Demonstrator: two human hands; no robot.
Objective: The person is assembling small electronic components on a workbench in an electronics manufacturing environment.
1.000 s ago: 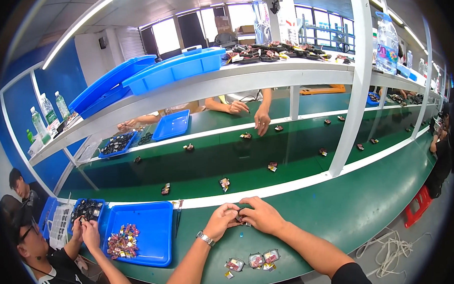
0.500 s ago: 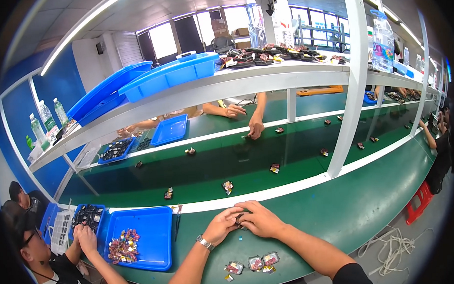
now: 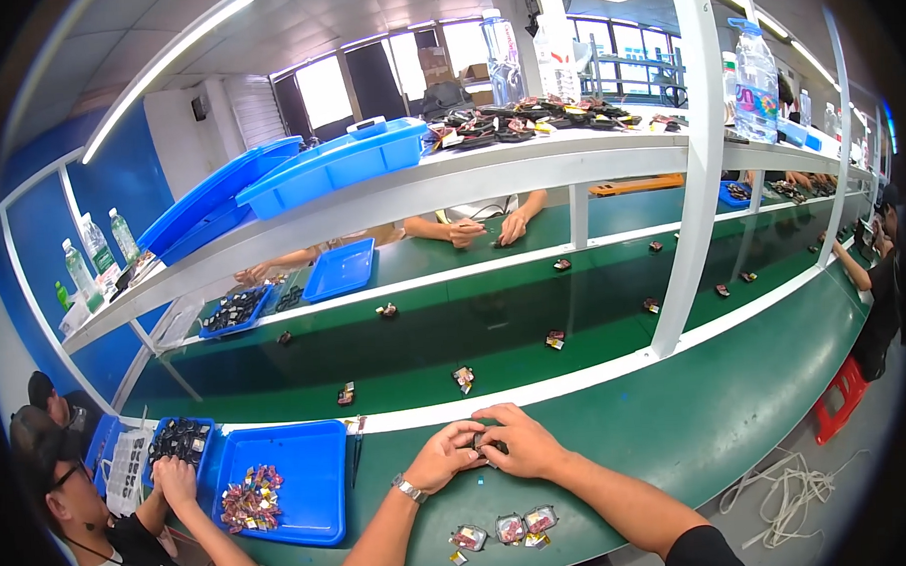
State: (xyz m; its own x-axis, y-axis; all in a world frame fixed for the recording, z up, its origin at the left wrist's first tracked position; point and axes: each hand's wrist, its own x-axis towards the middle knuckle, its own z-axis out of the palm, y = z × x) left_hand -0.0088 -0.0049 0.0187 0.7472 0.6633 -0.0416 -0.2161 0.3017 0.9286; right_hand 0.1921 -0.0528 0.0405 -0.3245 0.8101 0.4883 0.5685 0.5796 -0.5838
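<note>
My left hand (image 3: 443, 457), with a watch on its wrist, and my right hand (image 3: 526, 444) meet over the green bench. Their fingertips are closed around a small dark part (image 3: 481, 446), mostly covered by the fingers. Just below it on the bench is a tiny light-blue piece (image 3: 481, 480). Nearer to me, between my forearms, lie three small assemblies with clear-edged housings (image 3: 510, 527) and reddish and yellow bits. A small yellow-and-white piece (image 3: 459, 558) lies beside them.
A blue tray (image 3: 327, 527) holds a pile of reddish-yellow parts; beside it, another bin contains black parts (image 3: 182, 440). A co-worker's hands (image 3: 175, 480) are at the left. Several assemblies sit on the green belt (image 3: 406, 354). A white post (image 3: 697, 175) supports the shelf above.
My hands stay together, the right fingers shifting slightly on the dark part. Assemblies on the belt have moved a little rightward. Across the belt, another person's hand has drawn back from it.
</note>
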